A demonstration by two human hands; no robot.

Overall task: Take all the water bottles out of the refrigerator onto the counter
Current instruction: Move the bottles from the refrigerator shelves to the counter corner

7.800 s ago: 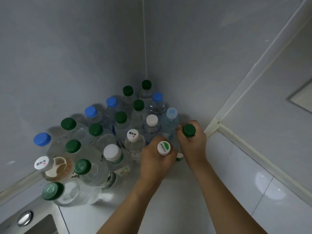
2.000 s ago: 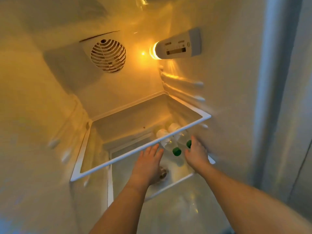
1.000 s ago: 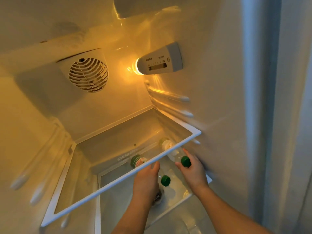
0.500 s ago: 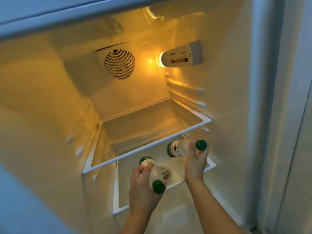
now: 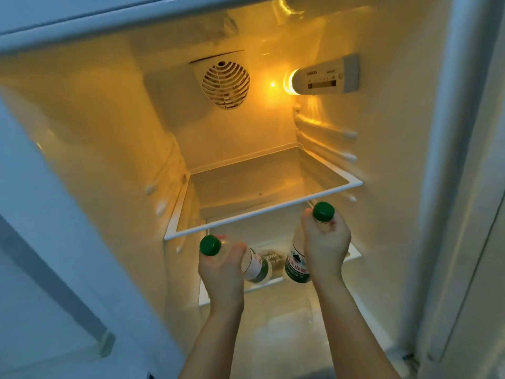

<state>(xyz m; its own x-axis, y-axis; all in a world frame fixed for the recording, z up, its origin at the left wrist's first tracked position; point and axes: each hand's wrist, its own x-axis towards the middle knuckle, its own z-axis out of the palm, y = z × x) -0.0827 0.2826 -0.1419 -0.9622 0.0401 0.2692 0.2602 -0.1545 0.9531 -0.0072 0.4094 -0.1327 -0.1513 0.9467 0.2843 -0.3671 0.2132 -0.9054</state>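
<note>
The refrigerator (image 5: 114, 138) stands open, lit yellow inside. My left hand (image 5: 221, 272) grips a clear water bottle (image 5: 255, 265) with a green cap, tilted with the cap toward the left. My right hand (image 5: 325, 244) holds a second green-capped water bottle (image 5: 296, 262) near its neck, nearly upright. Both bottles carry green-and-white labels and hang in front of the lower glass shelf (image 5: 352, 254), just below the upper shelf's front rim (image 5: 262, 209). No other bottle shows on the shelves.
A round fan grille (image 5: 226, 84) sits on the back wall, and a lamp and control unit (image 5: 322, 79) on the right wall. The refrigerator's right frame (image 5: 448, 160) runs down beside my right arm. A pale door or wall (image 5: 41, 269) fills the lower left.
Both hands have lifted the two bottles off the lower shelf and drawn them toward me. The right bottle swung from lying to nearly upright; the left bottle's cap now points left.
</note>
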